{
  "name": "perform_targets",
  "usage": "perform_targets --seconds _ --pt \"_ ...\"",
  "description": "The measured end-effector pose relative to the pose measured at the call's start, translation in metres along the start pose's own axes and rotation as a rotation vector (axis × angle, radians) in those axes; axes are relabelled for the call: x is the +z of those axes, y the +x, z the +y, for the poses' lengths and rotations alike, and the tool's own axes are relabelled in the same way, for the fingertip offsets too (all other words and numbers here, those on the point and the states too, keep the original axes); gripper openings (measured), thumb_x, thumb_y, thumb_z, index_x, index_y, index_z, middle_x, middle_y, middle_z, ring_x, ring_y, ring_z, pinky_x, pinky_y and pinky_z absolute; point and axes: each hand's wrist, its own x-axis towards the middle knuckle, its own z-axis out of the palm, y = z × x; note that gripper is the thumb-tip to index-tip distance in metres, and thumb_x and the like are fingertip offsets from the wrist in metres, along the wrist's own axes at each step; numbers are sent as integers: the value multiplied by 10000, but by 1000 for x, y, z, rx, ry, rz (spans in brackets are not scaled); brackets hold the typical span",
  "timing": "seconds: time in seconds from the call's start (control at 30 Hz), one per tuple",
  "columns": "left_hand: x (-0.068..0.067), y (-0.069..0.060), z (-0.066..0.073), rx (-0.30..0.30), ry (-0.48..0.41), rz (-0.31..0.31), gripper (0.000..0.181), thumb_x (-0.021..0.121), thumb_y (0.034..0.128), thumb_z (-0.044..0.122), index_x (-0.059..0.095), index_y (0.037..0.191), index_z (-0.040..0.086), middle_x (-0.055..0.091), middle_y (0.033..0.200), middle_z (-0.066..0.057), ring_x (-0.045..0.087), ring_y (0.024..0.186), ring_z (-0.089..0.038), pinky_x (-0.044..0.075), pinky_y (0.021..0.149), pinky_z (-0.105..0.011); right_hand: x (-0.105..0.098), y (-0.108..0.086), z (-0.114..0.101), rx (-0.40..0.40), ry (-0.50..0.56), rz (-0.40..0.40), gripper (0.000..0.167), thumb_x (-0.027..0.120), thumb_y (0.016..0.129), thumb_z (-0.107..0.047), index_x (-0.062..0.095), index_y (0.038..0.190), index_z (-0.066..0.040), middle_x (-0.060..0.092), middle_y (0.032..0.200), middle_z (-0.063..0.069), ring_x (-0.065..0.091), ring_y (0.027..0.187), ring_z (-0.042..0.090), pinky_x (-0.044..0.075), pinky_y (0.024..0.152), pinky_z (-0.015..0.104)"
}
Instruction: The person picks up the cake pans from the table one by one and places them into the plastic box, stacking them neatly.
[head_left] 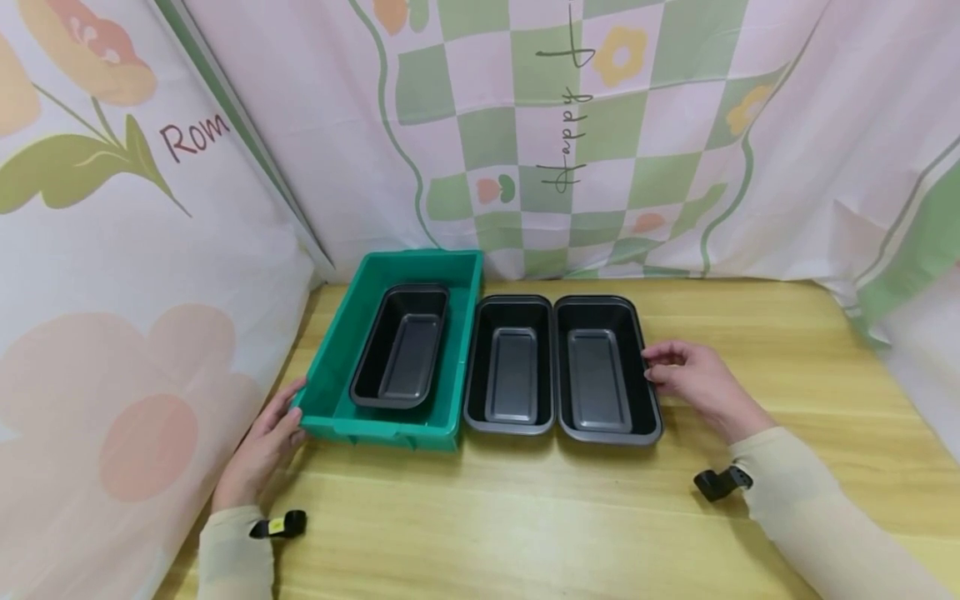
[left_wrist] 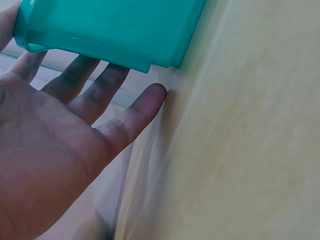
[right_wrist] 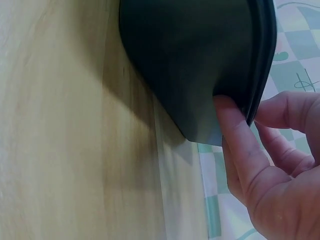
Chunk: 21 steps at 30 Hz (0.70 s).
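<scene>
A dark grey loaf pan (head_left: 408, 354) sits inside the green plastic tray (head_left: 322, 427). Right of the tray, two more dark loaf pans stand side by side: a middle pan (head_left: 512, 375) and a right pan (head_left: 597, 379). My left hand (head_left: 262, 446) touches the tray's near left corner, its fingers extended along the outside of the green wall (left_wrist: 110, 30). At the right pan's outer side, my right hand (head_left: 693, 379) pinches the rim. In the right wrist view, a finger lies under the rim against the pan's outer wall (right_wrist: 185, 65).
Everything stands on a wooden table (head_left: 525, 525). A patterned curtain (head_left: 487, 108) rises behind it, and floral cloth (head_left: 135, 292) hangs close along the left side. Each wrist carries a black strap device, such as the right one (head_left: 722, 482).
</scene>
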Motion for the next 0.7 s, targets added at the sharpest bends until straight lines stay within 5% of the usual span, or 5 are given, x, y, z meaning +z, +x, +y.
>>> perform_targets --seconds 0.2,0.47,0.7 --pt "0 -1 -1 -4 -19 -4 539 422 1071 287 231 1573 241 350 1008 -13 438 804 -127 450 731 -249 -1 -1 -5 12 -30 0 367 532 937 33 487 1284 144 544 1128 252 600 859 122 555 744 302" --pt "-1 -1 -3 0 -14 -9 546 409 1075 290 210 1579 231 278 1337 -45 447 891 -135 454 815 -238 -2 -3 -13 -2 -14 21 380 536 918 38 485 1279 144 560 1103 242 611 843 113 558 736 307" --pt "-2 2 -5 3 -36 -13 557 418 1071 307 207 1580 224 221 1465 -69 465 1051 -83 446 898 -229 -2 -3 -17 -33 11 36 363 541 906 52 482 1253 144 573 1052 184 619 834 111 559 740 300"
